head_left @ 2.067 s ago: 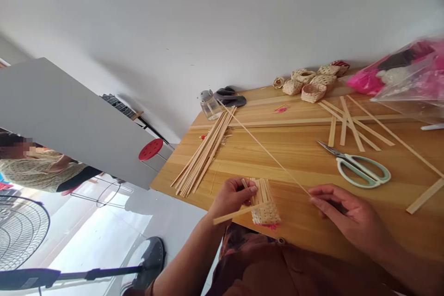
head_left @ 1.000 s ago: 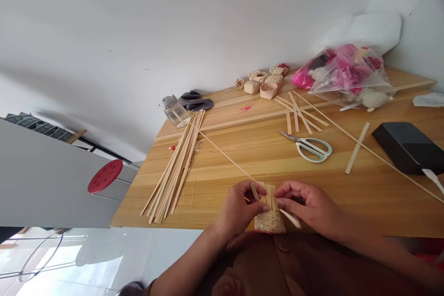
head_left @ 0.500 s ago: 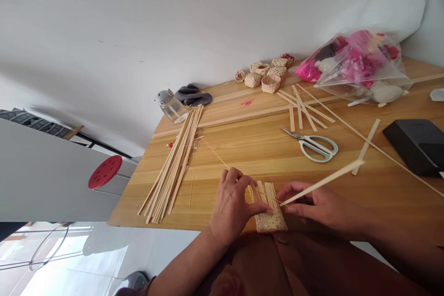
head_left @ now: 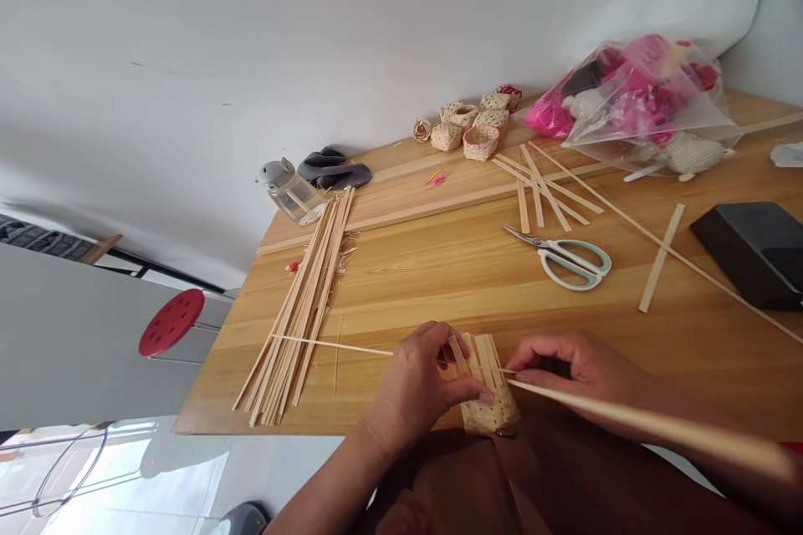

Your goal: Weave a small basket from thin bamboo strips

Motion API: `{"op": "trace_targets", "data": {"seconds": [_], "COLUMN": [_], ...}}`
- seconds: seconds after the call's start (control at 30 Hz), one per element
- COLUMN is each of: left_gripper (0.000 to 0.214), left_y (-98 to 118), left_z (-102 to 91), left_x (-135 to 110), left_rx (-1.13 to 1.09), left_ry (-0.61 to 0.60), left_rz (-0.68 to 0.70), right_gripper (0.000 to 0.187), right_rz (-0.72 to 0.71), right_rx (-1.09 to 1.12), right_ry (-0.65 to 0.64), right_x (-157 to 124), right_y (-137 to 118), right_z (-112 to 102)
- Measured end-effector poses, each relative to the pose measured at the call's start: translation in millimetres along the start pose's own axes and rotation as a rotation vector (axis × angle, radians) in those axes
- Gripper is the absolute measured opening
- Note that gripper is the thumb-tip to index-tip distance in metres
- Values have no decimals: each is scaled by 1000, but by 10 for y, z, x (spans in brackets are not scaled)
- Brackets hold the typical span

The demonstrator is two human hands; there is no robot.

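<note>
Left hand point(head_left: 417, 380) clamps the basket point(head_left: 489, 413), near side; right hand point(head_left: 586, 364), just right, pinches a thin strip point(head_left: 501, 369); scissors point(head_left: 544, 244) lie farther off, right!

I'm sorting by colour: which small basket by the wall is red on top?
The rearmost basket, nearest the plastic bag; the other baskets are mostly straw-coloured.

Rough basketwork point(head_left: 490, 414), smooth wooden tabletop point(head_left: 414, 284)

I note a clear bottle point(head_left: 294, 194) at the left rear of the table point(head_left: 401, 276), beside a dark gray item point(head_left: 332, 170) I cannot identify. Plastic bag point(head_left: 646, 100), pink showing through, right rear; black box point(head_left: 749, 255) at my screen's right edge. Red stool point(head_left: 171, 323) off left.
</note>
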State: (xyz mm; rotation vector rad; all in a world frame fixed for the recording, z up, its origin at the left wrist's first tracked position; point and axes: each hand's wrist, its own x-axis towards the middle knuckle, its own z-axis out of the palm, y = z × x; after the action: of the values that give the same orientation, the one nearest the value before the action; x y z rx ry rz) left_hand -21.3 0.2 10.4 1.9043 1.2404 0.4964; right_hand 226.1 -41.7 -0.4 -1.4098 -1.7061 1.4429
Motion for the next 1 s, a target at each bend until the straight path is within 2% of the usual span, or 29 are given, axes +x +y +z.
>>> {"op": "trace_targets", "data": {"seconds": [0.13,0.2,0.33,0.53,0.63,0.77,0.87,1.0], "left_gripper": [11,18,38,40,41,41,44,48], "left_y": [-13,-47,-80,-37,-57,-124,-170,-221], "left_z": [-156,-209,-199,-123,-124,-162,-211,-274], "left_x": [12,18,42,62,61,70,86,116], "left_rx": [-184,-251,-279,-189,-181,-239,-324,-442], "left_ry": [-145,-185,-108,-37,-49,-106,-168,-258], "left_rz": [-30,-44,-91,-96,-93,-141,-180,-185], "right_gripper": [28,27,22,25,21,29,34,37], "right_rz": [17,34,16,-156,-66,137,192,211], "right_rx": [-6,-12,-94,-215,-143,23,118,193], "right_ry": [8,18,44,175,167,39,-27,-48], "right_x": [38,28,-12,-15,6,36,56,68], "right_y": [-24,31,140,142,106,85,119,207], "right_z": [13,-16,-67,-24,-8,-38,-65,-69]}}
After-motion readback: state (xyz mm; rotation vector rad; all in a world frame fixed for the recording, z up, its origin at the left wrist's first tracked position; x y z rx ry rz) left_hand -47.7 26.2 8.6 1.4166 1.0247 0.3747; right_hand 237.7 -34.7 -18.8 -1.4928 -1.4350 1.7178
